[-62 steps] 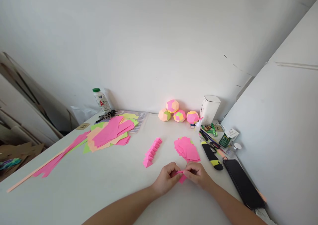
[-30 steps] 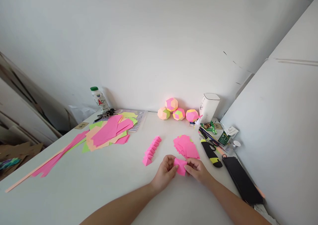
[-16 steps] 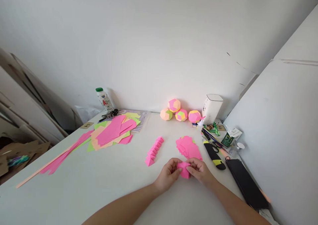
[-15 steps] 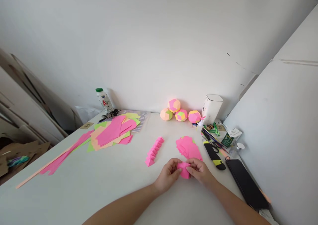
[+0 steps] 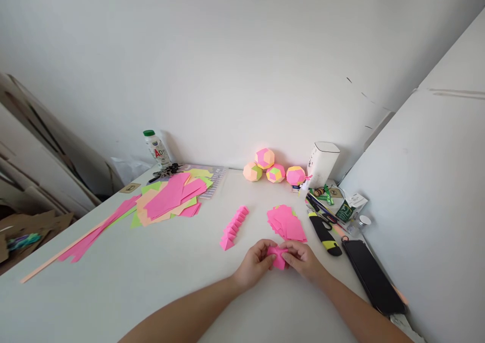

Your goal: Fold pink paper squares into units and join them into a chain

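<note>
Between my two hands is a small piece of pink paper (image 5: 278, 258), creased across its middle. My left hand (image 5: 254, 265) pinches its left side, thumb in front and fingers behind. On the opposite side my right hand (image 5: 303, 262) grips it the same way, closed on the paper. Just beyond my hands lies a loose pile of cut pink paper pieces (image 5: 286, 224), with bits of green at its far edge. To the left of that pile stands a slanting row of folded pink paper units (image 5: 234, 228), nested one against another.
Several multicoloured paper balls (image 5: 265, 158) sit by the wall. A black-and-yellow cutter (image 5: 324, 233), a phone (image 5: 373, 275) and a white container (image 5: 323, 164) are on the right. Coloured paper sheets (image 5: 166, 201), paper strips (image 5: 98, 232) and a green-capped bottle (image 5: 157, 150) occupy the left.
Both hands keep hold of the pink paper, which looks slightly more bent along its upper part. The whole view has shifted a little.
</note>
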A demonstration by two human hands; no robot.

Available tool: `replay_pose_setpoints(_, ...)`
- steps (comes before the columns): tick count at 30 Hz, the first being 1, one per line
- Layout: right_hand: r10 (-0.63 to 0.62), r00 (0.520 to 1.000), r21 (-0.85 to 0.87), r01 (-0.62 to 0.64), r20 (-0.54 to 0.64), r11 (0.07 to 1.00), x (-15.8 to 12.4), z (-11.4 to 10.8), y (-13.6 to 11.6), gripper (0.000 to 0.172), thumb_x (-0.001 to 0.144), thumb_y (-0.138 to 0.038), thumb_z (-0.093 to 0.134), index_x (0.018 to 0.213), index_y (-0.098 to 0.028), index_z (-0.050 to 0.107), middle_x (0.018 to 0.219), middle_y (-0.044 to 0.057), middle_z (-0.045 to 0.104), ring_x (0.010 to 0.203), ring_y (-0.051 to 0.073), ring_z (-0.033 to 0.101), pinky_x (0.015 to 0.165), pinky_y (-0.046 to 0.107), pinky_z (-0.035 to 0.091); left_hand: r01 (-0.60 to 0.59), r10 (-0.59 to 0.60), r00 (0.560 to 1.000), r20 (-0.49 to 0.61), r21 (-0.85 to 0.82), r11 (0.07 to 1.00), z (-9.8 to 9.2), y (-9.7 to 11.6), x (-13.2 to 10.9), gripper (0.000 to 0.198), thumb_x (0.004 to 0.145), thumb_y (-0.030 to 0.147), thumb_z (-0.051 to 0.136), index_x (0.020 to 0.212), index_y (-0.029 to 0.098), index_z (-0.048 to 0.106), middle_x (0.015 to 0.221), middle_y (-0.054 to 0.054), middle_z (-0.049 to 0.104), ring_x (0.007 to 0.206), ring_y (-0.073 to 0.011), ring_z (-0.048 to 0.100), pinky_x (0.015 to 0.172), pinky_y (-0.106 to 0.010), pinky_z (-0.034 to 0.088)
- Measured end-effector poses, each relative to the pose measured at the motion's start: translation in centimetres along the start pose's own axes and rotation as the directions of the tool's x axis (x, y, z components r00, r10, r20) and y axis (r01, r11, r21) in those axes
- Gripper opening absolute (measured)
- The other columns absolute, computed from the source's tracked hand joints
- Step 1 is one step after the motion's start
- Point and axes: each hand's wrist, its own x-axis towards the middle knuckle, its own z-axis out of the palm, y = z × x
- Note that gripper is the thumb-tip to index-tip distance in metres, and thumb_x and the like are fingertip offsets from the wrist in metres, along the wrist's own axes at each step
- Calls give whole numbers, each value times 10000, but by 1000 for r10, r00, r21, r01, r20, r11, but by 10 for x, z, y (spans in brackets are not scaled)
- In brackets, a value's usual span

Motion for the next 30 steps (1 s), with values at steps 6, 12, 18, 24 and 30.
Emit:
replay_pose_setpoints(6,3,1000,-81,-4,-13,997,-1,2,-1,257,824,-359,583,990,-167,623,699,24,668,588,152,604,591,281,492,19,-19,1000,0,5,1000,1,2,-1,293,727,365,661,912,185,524,686,24,568,593,-105,506,558,-243,394)
replay_pose_setpoints(12,-5,1000,-95,4,-15,995,-1,2,-3,251,813,-351,593,974,-161,623,669,13,653,568,147,596,582,273,486,19,-19,1000,-5,21,1000,0,1,-1,274,733,346,657,908,177,531,679,25,565,574,-96,489,552,-240,385)
replay_pose_setpoints(18,-4,1000,-94,4,4,996,-1,2,-4,240,827,-350,580,973,-163,617,675,13,658,587,148,599,580,262,474,19,-19,1000,2,24,1000,0,0,0,256,737,334,652,901,173,539,689,19,569,583,-98,496,555,-239,385)
replay_pose_setpoints(24,-8,1000,-107,7,-6,994,-2,2,-2,237,823,-346,587,972,-165,618,681,15,661,586,153,602,587,270,481,1,-1,1000,14,26,1000,-1,-3,0,249,742,308,647,919,170,539,711,10,582,600,-104,508,567,-240,389)
replay_pose_setpoints(30,-25,1000,-136,25,3,990,-1,3,-2,233,830,-356,573,965,-172,619,675,16,656,577,153,603,581,275,487,6,-7,1000,12,39,999,-2,-5,1,249,742,324,647,913,175,545,731,2,594,600,-107,515,568,-240,389)
